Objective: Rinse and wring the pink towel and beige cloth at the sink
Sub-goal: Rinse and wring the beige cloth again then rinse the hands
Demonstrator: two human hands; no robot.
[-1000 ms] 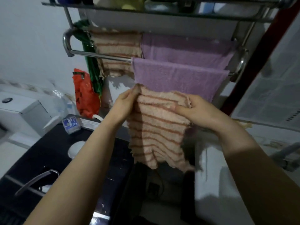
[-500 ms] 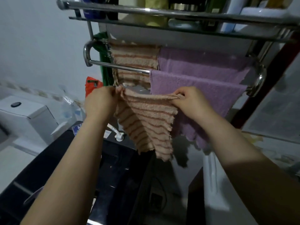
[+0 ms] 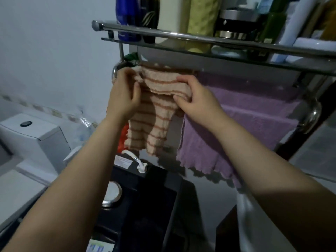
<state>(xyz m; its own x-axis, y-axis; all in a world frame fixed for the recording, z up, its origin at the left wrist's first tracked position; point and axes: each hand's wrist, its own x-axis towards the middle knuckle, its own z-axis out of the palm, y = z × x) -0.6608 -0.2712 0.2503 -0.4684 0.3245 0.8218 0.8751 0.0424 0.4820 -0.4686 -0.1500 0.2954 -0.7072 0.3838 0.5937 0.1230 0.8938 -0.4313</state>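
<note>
Now, near to far:
Sink: the dark basin [image 3: 145, 215] lies closest, low in the view, with a white tap [image 3: 134, 159] at its back edge.
Left hand: the left hand [image 3: 123, 99] holds the left end of the beige cloth [image 3: 154, 110]; its fingers are curled and pinch the fabric near the chrome end of the towel rail [image 3: 116, 70].
Right hand: the right hand [image 3: 196, 100] grips the right end of the same cloth, fingers curled under a folded bunch, thumb on top.
Cloth position: the striped beige cloth lies over the rail and hangs down in front of it, just beside the pink towel [image 3: 236, 124].
Towel position: the pink towel, which looks purple in this light, already hangs on the rail to the right.
Risk, slipping: I judge that the cloth is bunched and uneven, so it can slide off the rail when the hands let go.
Risk, crowding: the right hand touches the towel's edge and may drag it sideways.
Risk, shelf: bottles [image 3: 138, 17] stand on the shelf above; a hand that rises too high could knock them.
</note>
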